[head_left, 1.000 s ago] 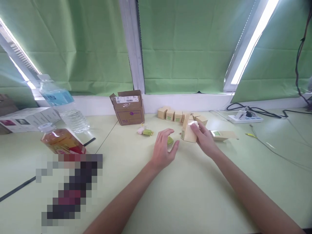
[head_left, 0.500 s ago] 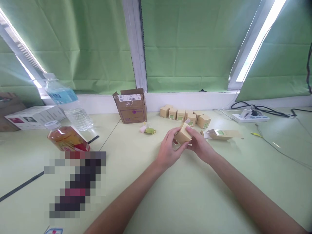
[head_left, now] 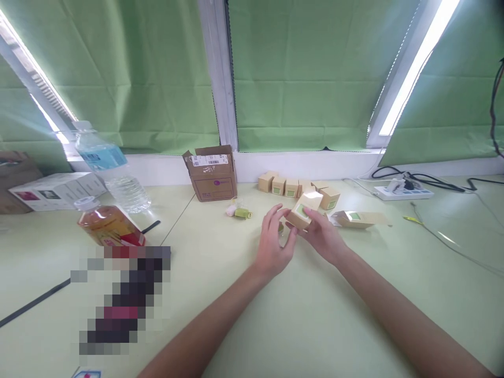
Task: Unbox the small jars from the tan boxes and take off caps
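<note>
A small tan cardboard box with a green-and-white label is tilted up off the table. My right hand grips it, thumb across the labelled side. At its left end, my left hand curls round with fingertips and thumb against the lower edge. Something small and greenish shows in the gap of the left hand, too little to name. Right of the hands lies an opened, flattened tan box with its flaps out. Behind the held box stands a row of several similar small boxes.
Small pink and green wrapped items lie left of the hands. A brown carton stands at the back. Further left are a water bottle, a drink bottle and a white box. A power strip with cables sits back right.
The box in my hands has been turned, so its labelled side now faces up and its light top shows. My left hand has loosened slightly and sits lower on it.
</note>
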Demonstrator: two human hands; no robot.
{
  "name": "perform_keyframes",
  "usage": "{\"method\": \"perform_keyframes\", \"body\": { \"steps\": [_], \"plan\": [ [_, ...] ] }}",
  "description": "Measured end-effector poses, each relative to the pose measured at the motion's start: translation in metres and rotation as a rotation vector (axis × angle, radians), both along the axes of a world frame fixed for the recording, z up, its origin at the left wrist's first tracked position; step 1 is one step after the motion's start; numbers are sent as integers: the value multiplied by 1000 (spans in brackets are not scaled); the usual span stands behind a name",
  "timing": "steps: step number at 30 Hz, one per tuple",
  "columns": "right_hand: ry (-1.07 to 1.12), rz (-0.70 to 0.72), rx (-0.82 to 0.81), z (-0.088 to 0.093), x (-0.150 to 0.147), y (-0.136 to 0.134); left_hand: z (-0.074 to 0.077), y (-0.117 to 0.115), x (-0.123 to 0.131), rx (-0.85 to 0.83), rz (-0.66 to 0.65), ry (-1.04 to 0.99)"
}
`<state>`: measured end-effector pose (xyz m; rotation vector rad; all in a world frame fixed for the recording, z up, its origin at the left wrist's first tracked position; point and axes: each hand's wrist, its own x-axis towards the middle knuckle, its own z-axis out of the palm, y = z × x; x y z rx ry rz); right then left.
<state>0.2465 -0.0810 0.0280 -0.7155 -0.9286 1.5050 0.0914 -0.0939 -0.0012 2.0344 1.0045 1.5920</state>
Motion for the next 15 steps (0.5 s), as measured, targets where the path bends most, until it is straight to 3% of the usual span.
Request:
{"method": "perform_keyframes", "body": {
  "steps": [2, 5, 9, 15],
  "plan": [
    [-20, -65, 37, -3, -7, -3, 0, -6, 10, -190, -30, -215],
    [-64, -117, 88, -8, -14, -5, -1, -10, 18, -368, -177, -403],
    [-121, -143, 139, -14, -15, -4, -2, -5, 16, -393, -274, -482],
    [-190, -150, 167, -18, -11, -1, -5, 3, 13, -424, -312, -553]
  ]
}}
